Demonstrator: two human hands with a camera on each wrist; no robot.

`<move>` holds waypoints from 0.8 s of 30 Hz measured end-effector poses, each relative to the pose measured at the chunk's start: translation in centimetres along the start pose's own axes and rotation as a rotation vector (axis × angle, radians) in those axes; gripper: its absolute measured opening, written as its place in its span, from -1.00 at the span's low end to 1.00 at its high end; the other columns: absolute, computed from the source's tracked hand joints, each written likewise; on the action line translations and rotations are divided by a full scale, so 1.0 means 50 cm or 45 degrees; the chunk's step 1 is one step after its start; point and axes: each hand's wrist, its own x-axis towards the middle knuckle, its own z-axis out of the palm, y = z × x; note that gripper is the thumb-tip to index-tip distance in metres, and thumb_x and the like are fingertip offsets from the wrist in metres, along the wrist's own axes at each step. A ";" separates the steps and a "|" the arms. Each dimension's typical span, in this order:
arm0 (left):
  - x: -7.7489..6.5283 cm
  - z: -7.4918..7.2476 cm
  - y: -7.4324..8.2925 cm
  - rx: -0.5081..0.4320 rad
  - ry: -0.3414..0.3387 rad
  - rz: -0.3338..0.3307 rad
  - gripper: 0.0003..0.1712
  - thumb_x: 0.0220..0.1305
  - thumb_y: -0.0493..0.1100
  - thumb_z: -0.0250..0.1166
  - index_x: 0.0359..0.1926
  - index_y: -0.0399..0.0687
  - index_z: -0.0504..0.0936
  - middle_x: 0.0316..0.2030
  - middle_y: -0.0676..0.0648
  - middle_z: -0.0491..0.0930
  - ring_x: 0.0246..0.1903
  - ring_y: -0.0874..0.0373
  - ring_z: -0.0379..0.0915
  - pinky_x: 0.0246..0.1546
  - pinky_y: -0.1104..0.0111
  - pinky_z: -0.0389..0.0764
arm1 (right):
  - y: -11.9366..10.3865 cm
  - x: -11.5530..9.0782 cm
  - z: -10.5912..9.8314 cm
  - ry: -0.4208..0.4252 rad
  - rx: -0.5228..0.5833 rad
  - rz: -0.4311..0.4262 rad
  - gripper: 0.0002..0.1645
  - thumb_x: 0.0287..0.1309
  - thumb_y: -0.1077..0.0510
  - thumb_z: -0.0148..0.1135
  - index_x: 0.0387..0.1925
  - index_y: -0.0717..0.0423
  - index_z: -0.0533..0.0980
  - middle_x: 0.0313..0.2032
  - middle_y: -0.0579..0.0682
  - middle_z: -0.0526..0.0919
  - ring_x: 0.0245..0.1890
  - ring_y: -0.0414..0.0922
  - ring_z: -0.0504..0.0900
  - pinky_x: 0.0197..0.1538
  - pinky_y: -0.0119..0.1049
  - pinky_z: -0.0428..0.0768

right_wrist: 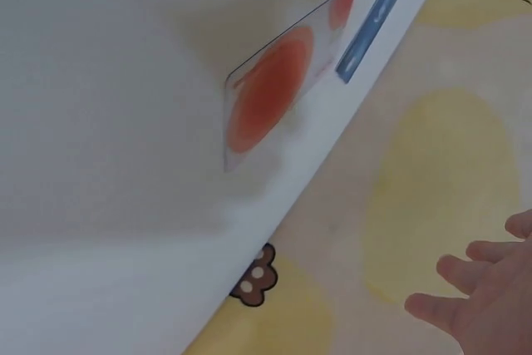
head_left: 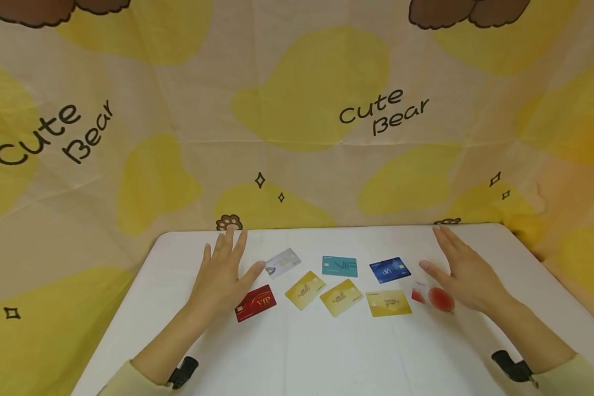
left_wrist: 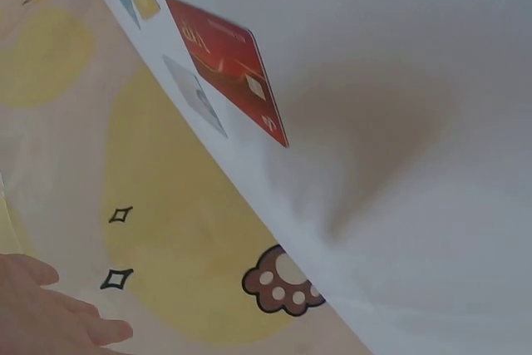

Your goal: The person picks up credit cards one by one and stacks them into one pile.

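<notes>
In the head view my left hand (head_left: 221, 278), fingers spread and straight, is held above the table's left side. Nearest to it are a red VIP card (head_left: 258, 302) and a silver VIP card (head_left: 284, 263), partly behind the thumb tip. My right hand (head_left: 470, 275), fingers extended with the thumb apart, hovers beside a white card with red circles (head_left: 441, 300), whose right part it partly covers. Neither hand holds anything. Between the hands lie a teal card (head_left: 340, 266), a blue VIP card (head_left: 390, 270) and three gold cards (head_left: 389, 303).
The white table (head_left: 297, 352) has rounded far corners. Behind it hangs a yellow-patterned cloth (head_left: 297, 121) with "Cute Bear" lettering. Dark straps (head_left: 183, 373) sit at both wrists. The hands cast soft shadows on the tabletop.
</notes>
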 end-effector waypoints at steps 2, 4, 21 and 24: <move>-0.002 0.004 0.008 -0.016 0.003 0.010 -0.03 0.47 0.23 0.21 0.65 -0.15 0.06 0.64 -0.32 -0.12 0.59 -0.38 -0.20 0.53 -0.29 -0.28 | -0.009 0.000 0.000 -0.010 0.013 0.003 0.14 0.45 -0.31 0.15 0.66 0.21 -0.13 0.58 0.42 0.00 0.45 0.53 0.15 0.34 0.55 0.19; -0.002 0.009 0.017 -0.033 0.001 0.024 -0.03 0.47 0.23 0.21 0.64 -0.16 0.08 0.64 -0.32 -0.11 0.59 -0.37 -0.18 0.54 -0.29 -0.25 | -0.016 -0.001 0.000 -0.022 0.016 0.014 0.15 0.45 -0.34 0.14 0.67 0.19 -0.16 0.59 0.41 -0.01 0.45 0.53 0.16 0.33 0.54 0.21; -0.014 0.040 0.077 -0.232 -0.075 -0.016 -0.07 0.40 0.12 0.35 0.61 -0.17 0.20 0.60 -0.31 0.06 0.54 -0.36 0.04 0.52 -0.25 0.04 | -0.088 0.013 0.019 -0.123 0.091 0.029 0.13 0.47 -0.36 0.10 0.68 0.15 -0.15 0.62 0.33 -0.03 0.45 0.49 0.20 0.28 0.54 0.31; -0.016 0.046 0.085 -0.300 -0.080 -0.047 -0.08 0.38 0.09 0.39 0.59 -0.15 0.24 0.59 -0.30 0.10 0.51 -0.38 0.10 0.47 -0.28 0.15 | -0.099 0.018 0.024 -0.124 0.104 0.018 0.13 0.45 -0.35 0.13 0.67 0.17 -0.12 0.60 0.35 0.01 0.44 0.49 0.23 0.27 0.54 0.33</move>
